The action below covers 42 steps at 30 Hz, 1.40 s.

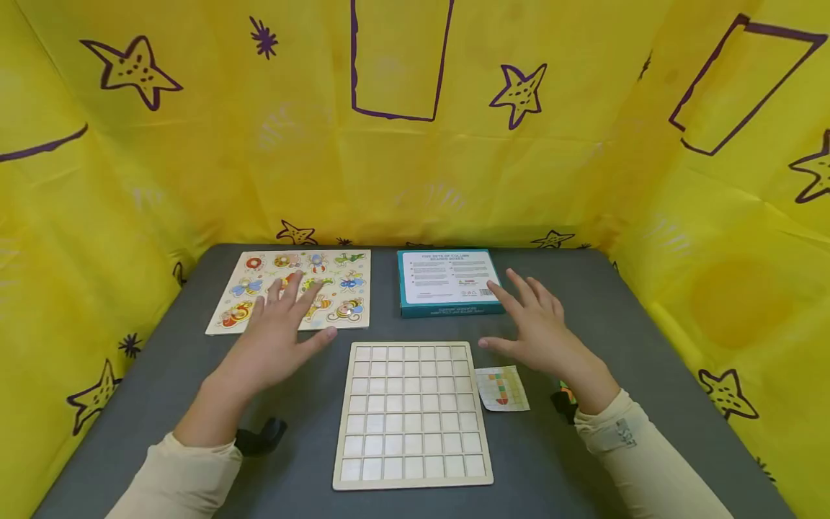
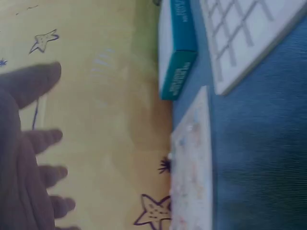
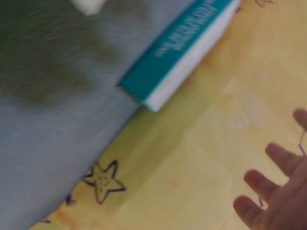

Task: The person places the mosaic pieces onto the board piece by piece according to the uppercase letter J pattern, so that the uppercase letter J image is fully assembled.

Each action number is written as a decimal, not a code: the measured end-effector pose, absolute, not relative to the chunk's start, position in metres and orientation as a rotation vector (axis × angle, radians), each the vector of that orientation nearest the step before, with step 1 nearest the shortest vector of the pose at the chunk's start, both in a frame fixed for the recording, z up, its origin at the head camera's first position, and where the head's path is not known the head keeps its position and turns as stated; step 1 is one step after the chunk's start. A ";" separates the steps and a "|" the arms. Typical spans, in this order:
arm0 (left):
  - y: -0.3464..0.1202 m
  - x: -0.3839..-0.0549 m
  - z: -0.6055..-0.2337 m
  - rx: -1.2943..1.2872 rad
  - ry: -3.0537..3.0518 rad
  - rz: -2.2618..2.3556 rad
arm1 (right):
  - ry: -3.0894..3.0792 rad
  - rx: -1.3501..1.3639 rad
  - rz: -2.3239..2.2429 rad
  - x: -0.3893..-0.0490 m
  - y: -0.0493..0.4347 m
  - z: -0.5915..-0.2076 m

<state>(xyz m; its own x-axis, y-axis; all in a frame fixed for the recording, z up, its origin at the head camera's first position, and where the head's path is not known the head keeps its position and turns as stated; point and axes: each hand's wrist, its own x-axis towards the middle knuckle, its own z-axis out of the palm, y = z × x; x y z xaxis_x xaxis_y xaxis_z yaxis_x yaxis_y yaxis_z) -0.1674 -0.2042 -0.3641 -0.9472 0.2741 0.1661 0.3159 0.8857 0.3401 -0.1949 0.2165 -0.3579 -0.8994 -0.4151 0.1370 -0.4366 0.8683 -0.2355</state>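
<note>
My left hand hovers with fingers spread and holds nothing. In the head view it overlaps a wooden picture puzzle of bright cartoon insects. Opposite it, my right hand is also empty, its fingers apart, near the right edge of a teal and white box. Between the hands, closer to me, lies a pale wooden grid board with vacant square cells. A small pattern card with a coloured block figure lies along the board's right side. The wrist views show both hands' fingers extended.
A dark grey table carries everything. Yellow cloth with drawn stars hangs behind it and on both sides. Part of a small colourful item shows beside my right wrist. A black strap sticks out by my left wrist.
</note>
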 end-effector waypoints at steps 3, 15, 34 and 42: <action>-0.200 -0.164 -0.382 -0.613 -3.003 -0.660 | -3.026 0.740 0.341 -0.186 0.231 -0.370; -0.194 -0.153 -0.440 -0.854 -3.202 -0.612 | -3.111 0.794 0.118 -0.176 0.267 -0.411; -0.191 -0.165 -0.433 -0.908 -3.221 -0.433 | -3.173 0.742 0.011 -0.186 0.276 -0.412; -0.181 -0.159 -0.436 -0.892 -3.239 -0.426 | -3.176 0.805 0.005 -0.182 0.285 -0.417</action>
